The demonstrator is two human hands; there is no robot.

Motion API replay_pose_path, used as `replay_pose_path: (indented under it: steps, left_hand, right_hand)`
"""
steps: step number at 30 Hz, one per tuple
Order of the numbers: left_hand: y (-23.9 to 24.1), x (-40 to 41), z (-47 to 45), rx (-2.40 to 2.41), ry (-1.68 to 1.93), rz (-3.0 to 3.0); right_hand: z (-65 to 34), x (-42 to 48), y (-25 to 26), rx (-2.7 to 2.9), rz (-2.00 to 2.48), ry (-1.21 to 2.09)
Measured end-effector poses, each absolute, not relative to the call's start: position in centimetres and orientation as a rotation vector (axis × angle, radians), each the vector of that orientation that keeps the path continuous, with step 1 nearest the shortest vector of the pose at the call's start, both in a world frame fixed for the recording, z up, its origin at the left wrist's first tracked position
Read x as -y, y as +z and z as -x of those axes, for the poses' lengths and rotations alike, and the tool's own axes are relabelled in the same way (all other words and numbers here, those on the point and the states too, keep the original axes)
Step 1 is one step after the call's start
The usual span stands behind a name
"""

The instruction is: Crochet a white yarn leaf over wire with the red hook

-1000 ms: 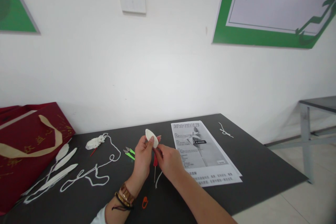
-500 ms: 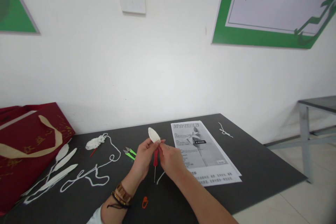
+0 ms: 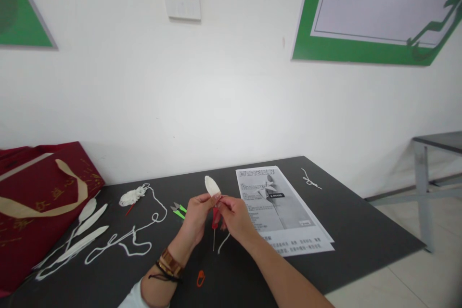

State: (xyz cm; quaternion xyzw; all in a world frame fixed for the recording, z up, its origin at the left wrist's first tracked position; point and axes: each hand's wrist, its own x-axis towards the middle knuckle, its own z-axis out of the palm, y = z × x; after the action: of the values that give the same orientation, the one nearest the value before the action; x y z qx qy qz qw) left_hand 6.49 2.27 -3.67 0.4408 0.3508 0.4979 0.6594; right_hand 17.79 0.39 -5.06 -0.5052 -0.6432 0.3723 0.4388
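Observation:
My left hand (image 3: 197, 216) pinches a small white crocheted petal (image 3: 211, 186) at its lower end, holding it upright above the black table (image 3: 361, 231). My right hand (image 3: 236, 216) is closed right beside it, fingertips meeting the petal's base and gripping a red-handled crochet hook (image 3: 215, 219) whose metal shaft points down. A white yarn tail (image 3: 224, 242) hangs below my right hand.
Loose white yarn (image 3: 137, 231) and several long white petals (image 3: 84, 231) lie at left beside a dark red bag (image 3: 32, 197). Green snips (image 3: 178, 210), an orange stitch marker (image 3: 200, 277), printed instruction sheets (image 3: 281, 211) and a yarn scrap (image 3: 310, 180) are on the table. Another table (image 3: 433, 144) stands at right.
Both hands rose slightly and closed in on each other. The petal turned more upright, and my right hand's fingers came up to its base with the hook.

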Motion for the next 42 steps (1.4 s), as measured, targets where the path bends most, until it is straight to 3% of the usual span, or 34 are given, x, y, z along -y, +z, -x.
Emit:
replay_pose_path:
  steps: [9, 21, 27, 36, 42]
  left_hand:
    - [-3.2, -3.1, -5.3, -0.817, 1.202, -0.922]
    - [-1.9, -3.4, -4.2, -0.811, 1.278, -0.754]
    - [-1.7, -3.8, -2.8, -0.802, 1.243, -0.731]
    - [-1.4, -2.7, -3.7, -0.688, 1.225, -0.728]
    - [-1.7, -2.0, -4.6, -0.752, 1.222, -0.812]
  right_hand:
    - [-18.2, -0.2, -4.5, 1.556, 1.120, 1.160]
    - [-18.6, 0.3, -3.8, 1.669, 1.088, 1.215]
    - [-19.9, -0.2, -3.2, 1.605, 1.128, 1.074]
    - [-19.9, -0.1, -3.4, 1.485, 1.151, 0.530]
    - [-18.4, 0.9, -3.2, 1.478, 0.966, 0.585]
